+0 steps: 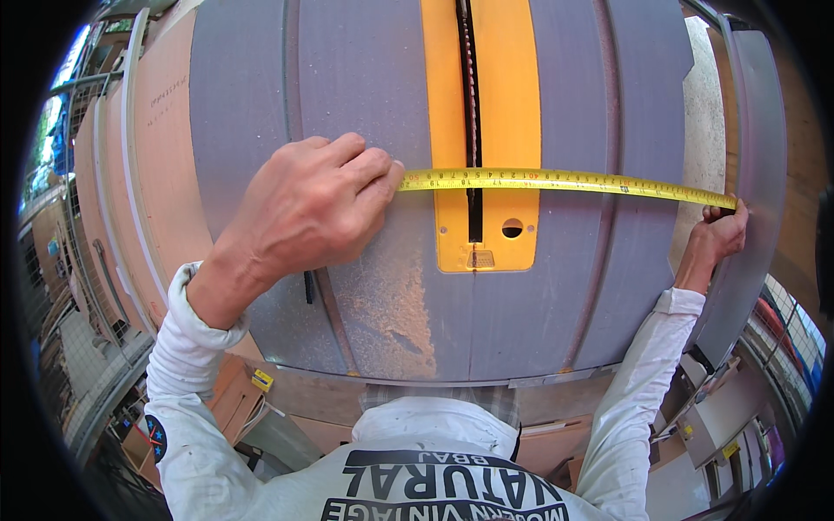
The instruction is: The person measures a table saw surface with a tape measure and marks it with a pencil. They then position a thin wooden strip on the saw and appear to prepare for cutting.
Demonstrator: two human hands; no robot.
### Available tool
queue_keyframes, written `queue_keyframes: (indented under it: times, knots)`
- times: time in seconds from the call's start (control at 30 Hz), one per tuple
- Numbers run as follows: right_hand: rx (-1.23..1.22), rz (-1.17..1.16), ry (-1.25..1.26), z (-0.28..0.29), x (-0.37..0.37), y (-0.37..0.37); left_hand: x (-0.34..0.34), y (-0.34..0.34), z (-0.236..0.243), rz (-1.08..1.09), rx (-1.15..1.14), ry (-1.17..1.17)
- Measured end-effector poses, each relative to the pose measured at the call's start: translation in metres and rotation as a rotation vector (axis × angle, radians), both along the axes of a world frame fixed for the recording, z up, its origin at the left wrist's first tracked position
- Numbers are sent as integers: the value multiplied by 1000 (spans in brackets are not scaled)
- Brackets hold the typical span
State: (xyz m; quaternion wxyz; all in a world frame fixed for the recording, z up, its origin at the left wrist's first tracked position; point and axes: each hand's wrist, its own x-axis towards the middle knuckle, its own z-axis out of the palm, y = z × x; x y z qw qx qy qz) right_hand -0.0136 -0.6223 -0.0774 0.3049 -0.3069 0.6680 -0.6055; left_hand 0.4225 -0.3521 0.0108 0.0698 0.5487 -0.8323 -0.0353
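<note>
A yellow tape measure (582, 181) stretches across the grey table saw top (373, 113), passing over the yellow throat plate (508, 95) and the saw blade (472, 78) in its slot. Fingers curled, my left hand (317, 204) grips the tape left of the plate; whether the case is inside the fist is hidden. My right hand (723, 233) pinches the tape's other end against the metal fence (756, 174) at the right. Between the hands the tape bows slightly.
Sawdust (391, 326) lies on the near part of the saw top. Wooden boards (161, 148) stand along the left side. A small yellow box (262, 379) sits below the near left edge. Wire mesh fencing (792, 326) shows at the far right.
</note>
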Motion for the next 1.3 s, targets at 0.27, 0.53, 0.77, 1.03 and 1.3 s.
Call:
queue_keyframes:
  times: [0.27, 0.53, 0.77, 1.03, 1.3]
  knots:
    - [4, -16, 13, 0, 1, -1, -1, -1, 1, 5, -9, 4]
    - [-12, 17, -19, 1, 1, 1, 0, -1, 0, 6, -28, 14]
    - [-16, 16, -13, 2, 3, 1, 1, 1, -1, 3, -30, -11]
    - [0, -1, 4, 1, 2, 1, 1, 0, -2, -6, -27, -18]
    - [49, 2, -28, -5, -12, -6, 4, 0, -7, -4, -7, -16]
